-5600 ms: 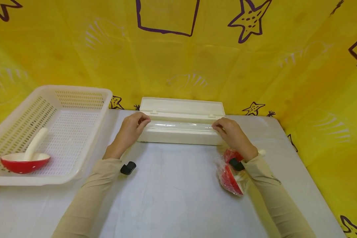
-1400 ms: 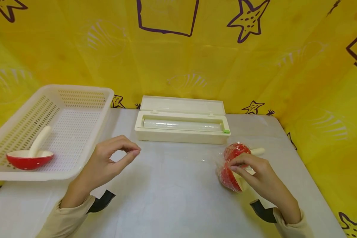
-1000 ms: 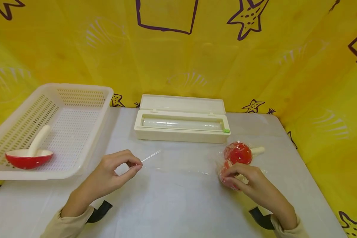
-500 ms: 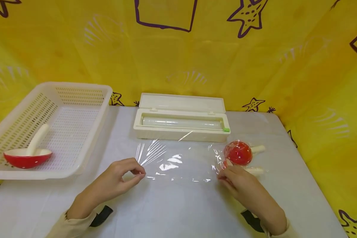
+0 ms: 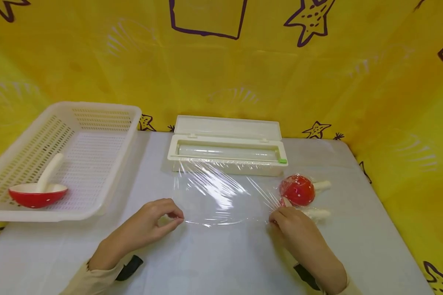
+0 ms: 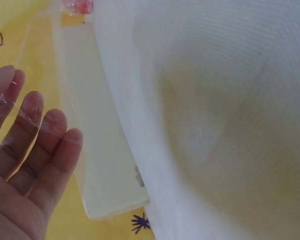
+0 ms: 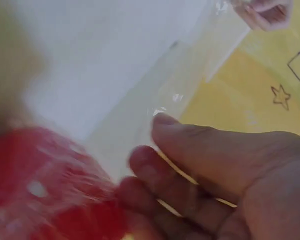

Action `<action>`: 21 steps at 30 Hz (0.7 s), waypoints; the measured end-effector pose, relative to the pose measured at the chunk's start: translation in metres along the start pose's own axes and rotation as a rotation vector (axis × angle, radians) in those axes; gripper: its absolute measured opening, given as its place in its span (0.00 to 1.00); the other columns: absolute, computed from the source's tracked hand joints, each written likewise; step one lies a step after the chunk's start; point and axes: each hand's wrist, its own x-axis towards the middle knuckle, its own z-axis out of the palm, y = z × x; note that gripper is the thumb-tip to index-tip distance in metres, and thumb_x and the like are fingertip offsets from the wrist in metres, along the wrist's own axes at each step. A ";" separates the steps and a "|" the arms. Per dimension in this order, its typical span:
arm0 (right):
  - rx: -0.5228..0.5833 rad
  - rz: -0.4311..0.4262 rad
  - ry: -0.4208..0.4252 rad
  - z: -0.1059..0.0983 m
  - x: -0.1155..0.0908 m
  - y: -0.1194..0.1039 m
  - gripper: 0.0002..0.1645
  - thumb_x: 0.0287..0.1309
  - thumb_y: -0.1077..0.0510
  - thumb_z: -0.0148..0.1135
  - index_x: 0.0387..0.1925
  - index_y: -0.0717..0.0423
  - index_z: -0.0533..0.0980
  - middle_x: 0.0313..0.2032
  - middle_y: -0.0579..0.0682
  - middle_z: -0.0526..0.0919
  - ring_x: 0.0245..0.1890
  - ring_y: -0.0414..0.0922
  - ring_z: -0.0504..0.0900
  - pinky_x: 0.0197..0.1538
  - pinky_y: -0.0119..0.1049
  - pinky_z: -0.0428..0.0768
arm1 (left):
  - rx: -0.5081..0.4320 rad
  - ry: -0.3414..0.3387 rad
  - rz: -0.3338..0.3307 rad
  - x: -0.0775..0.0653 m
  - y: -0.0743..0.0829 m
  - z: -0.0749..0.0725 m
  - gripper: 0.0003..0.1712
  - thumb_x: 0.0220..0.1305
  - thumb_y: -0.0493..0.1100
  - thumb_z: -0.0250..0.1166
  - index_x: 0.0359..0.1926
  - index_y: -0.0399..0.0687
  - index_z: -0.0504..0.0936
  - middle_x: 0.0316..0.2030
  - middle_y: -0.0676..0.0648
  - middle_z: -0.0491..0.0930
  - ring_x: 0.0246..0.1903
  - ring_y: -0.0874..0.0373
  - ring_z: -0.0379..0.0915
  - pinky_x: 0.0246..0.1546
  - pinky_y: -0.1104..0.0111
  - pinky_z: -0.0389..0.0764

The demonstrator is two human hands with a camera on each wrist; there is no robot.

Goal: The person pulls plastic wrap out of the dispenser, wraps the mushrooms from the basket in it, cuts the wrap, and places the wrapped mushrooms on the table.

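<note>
A sheet of clear cling film [image 5: 214, 192] runs from the front edge of the cream film dispenser [image 5: 227, 128] toward me, over the table. My left hand [image 5: 147, 225] pinches its near left corner between thumb and index finger. At the near right corner my right hand [image 5: 300, 233] pinches the film too. Close beyond that hand lies a red, white-dotted ladle [image 5: 297, 190] wrapped in film; a second wrapped ladle is mostly hidden by the hand, its pale handle [image 5: 317, 213] showing. In the left wrist view, film crosses the fingers [image 6: 55, 125].
A white perforated basket [image 5: 114, 172] stands at the left with an unwrapped red ladle [image 5: 38, 198] in it. The dispenser's lid is raised, with the film roll [image 5: 227, 152] inside and a green slider [image 5: 282, 161] at the right. A yellow printed cloth [image 5: 221, 65] hangs behind.
Both hands were at the dispenser, then came back toward me and pulled film out. Over the last second the right hand moved left and the film spread into a wide sheet.
</note>
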 end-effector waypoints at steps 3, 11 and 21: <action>-0.024 0.028 -0.012 -0.002 0.001 -0.003 0.14 0.41 0.61 0.80 0.29 0.51 0.82 0.32 0.47 0.85 0.35 0.45 0.81 0.44 0.39 0.84 | 0.015 -0.005 -0.010 0.001 0.001 0.000 0.02 0.65 0.43 0.67 0.34 0.53 0.84 0.32 0.65 0.79 0.35 0.72 0.75 0.39 0.74 0.80; -0.041 -0.058 -0.004 0.014 0.009 -0.022 0.14 0.44 0.59 0.79 0.32 0.52 0.81 0.31 0.45 0.82 0.34 0.42 0.79 0.43 0.34 0.84 | 0.037 -0.026 -0.063 0.001 0.003 0.000 0.08 0.57 0.36 0.72 0.34 0.56 0.84 0.32 0.66 0.78 0.35 0.72 0.74 0.38 0.73 0.81; -0.219 0.076 -0.019 0.011 0.007 -0.024 0.18 0.37 0.64 0.81 0.31 0.59 0.79 0.35 0.55 0.85 0.32 0.51 0.81 0.36 0.43 0.85 | 0.029 -0.064 -0.063 0.000 0.003 0.001 0.03 0.65 0.43 0.68 0.34 0.51 0.84 0.33 0.64 0.80 0.36 0.71 0.76 0.39 0.71 0.82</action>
